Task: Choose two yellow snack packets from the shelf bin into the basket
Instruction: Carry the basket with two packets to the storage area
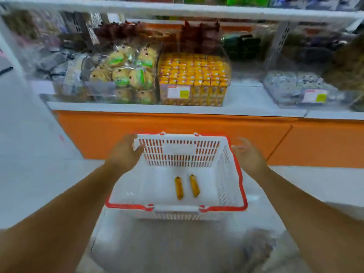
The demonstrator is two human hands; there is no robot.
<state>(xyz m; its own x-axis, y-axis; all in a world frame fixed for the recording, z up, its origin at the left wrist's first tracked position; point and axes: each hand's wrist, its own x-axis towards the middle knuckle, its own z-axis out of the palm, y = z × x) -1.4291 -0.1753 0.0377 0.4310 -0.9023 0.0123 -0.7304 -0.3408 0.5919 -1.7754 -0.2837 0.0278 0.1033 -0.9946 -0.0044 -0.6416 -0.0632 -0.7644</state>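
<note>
Shelf and floor, plus what sits on each.
White shelf (177, 108) on an orange base runs well beyond both sets of fingers. Ahead of the left fingers (131, 139): clear bin of round bun packets (126, 74). Just beside it on the right, ahead of the gap between both hands: clear bin of yellow snack packets (194, 75), price label on its front. Far off past the right fingers (242, 143): clear bin of silver packets (295, 85). Pale floor (35, 174) below. White red-rimmed basket (183, 148) between the fingers, left fingers on its far-left corner, right fingers just beside its right rim; resting or lifted, cannot tell. On its bottom, left yellow packet (179, 188) beside right yellow packet (194, 185), apart.
</note>
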